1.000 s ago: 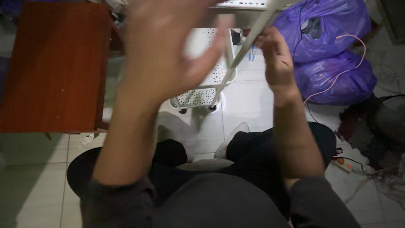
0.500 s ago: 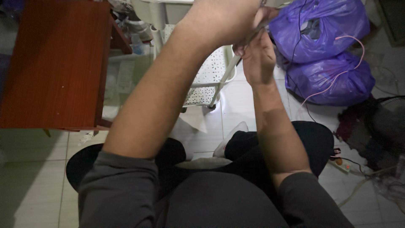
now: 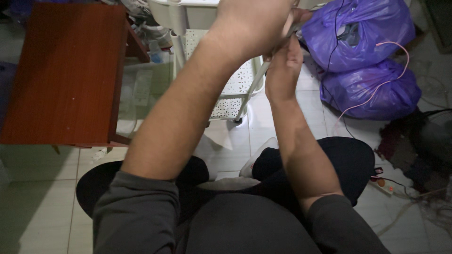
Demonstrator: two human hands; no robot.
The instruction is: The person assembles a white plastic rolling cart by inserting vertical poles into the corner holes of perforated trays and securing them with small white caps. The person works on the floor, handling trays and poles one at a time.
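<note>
Head view, looking down: nearest to us are our own lap in dark trousers and the grey sleeves pushed up on both forearms. We sit above a pale tiled floor (image 3: 33, 197), with a scrap of white paper (image 3: 217, 136) lying on the tiles just past our knees.

Both arms are raised toward the top of the picture. Our left hand (image 3: 254, 26) is the closer and larger one, seen from its back, closed into a loose fist; its fingers are curled away from us, so we cannot tell what they press on. Our right hand (image 3: 282, 70) sits just beneath and touching it, fingers pressed together around a thin pale rod (image 3: 252, 91) that runs down at a slant from the hands to the floor. Where the rod meets the left hand is hidden.

Behind the hands stands a white plastic perforated rack (image 3: 233, 91), its tray rim near the top edge; the rod's lower end lies against the rack's lower shelf. To the left is a reddish-brown wooden surface (image 3: 66, 70), bare on top. To the right, farther off, two purple plastic bags (image 3: 367, 56) are piled one on the other, with a thin pink cable (image 3: 391, 80) and a black one trailing over them.
</note>
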